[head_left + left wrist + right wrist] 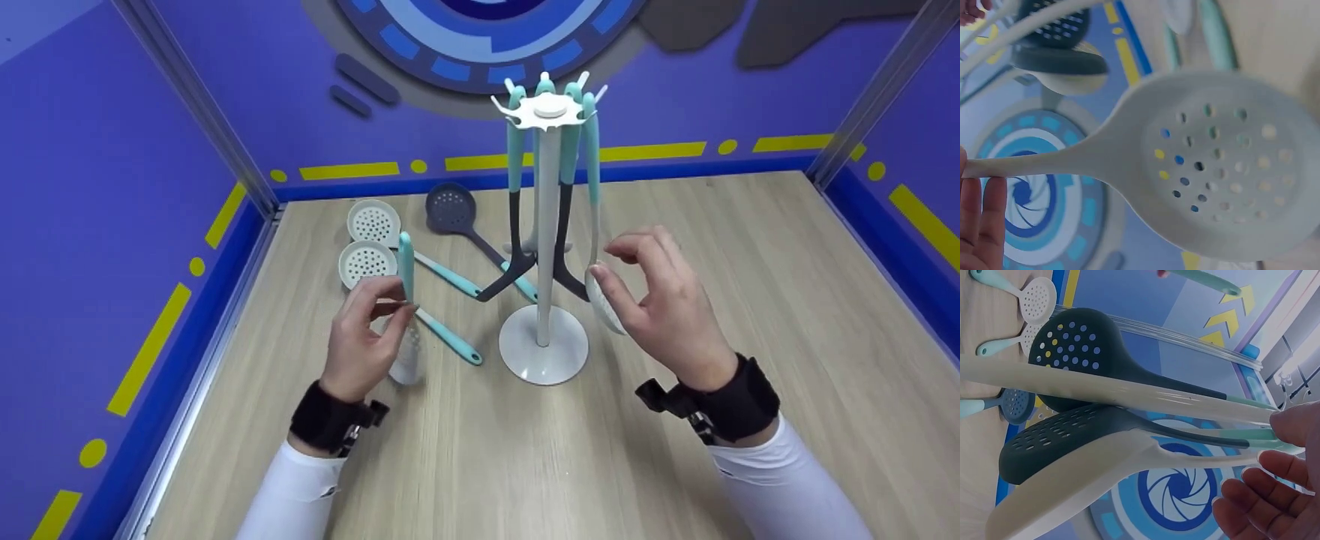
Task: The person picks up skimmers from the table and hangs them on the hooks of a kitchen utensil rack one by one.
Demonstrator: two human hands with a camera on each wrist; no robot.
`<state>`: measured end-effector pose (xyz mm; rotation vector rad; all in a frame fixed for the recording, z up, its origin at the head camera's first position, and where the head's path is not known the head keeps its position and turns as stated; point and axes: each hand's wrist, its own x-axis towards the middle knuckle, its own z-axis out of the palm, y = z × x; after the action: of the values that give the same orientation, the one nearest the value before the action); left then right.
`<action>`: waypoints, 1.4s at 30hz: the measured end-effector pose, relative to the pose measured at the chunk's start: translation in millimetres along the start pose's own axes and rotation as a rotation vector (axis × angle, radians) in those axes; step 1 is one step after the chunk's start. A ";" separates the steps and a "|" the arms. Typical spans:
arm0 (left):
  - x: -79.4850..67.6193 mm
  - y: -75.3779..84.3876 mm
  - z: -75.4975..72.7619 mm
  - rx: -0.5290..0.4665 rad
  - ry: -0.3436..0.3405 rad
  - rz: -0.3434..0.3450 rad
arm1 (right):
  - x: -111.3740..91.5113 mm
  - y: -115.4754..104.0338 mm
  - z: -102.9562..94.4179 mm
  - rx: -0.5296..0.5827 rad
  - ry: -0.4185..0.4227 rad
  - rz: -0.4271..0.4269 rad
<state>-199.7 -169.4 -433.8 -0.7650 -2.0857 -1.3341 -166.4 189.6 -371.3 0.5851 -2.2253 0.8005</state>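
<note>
In the head view, the left hand (364,330) is left of the utensil stand (546,225), thumb and fingertips brought together on the shaft of a raised white skimmer (406,262). That grip leaves the turquoise handle pointing up and the perforated head down, probably so that the handle's end stays unobstructed. The right hand (667,307) is just right of the stand, fingers bent and spaced from the thumb, beside a hanging white skimmer (606,306); whether it touches, one cannot tell. Two dark utensils (498,281) also hang handle-up from the stand, which presumably keeps their heads clear of the table (480,465). Left of and behind the stand lie two white skimmers (367,262) and a dark skimmer (450,208), their handles angled toward it, perhaps for easy reach.

In the left wrist view, the raised skimmer's broad bowl faces the camera, and the fingers lie along its narrow shaft (the thumb is mostly cut off by the frame). Held so far from the bowl, it likely feels head-heavy.

In the right wrist view, the right hand's fingers are loosely curved near the stand's pole and the hanging shafts, a gap between thumb and fingers, with no firm hold on anything visible.
</note>
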 end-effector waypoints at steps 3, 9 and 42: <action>7.3 15.7 10.5 -0.049 0.024 0.004 | -0.2 -2.3 1.7 0.005 -0.002 -0.030; 22.2 43.7 31.5 -0.151 0.037 0.021 | -1.4 -7.6 5.4 0.046 -0.002 -0.073; 41.0 103.5 90.0 -0.205 0.088 0.073 | -14.4 -27.3 34.1 0.180 -0.188 -0.204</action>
<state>-167.1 -43.4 -374.1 -0.8432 -1.8552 -1.5292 -155.9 149.4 -391.1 0.9942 -2.2274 0.8751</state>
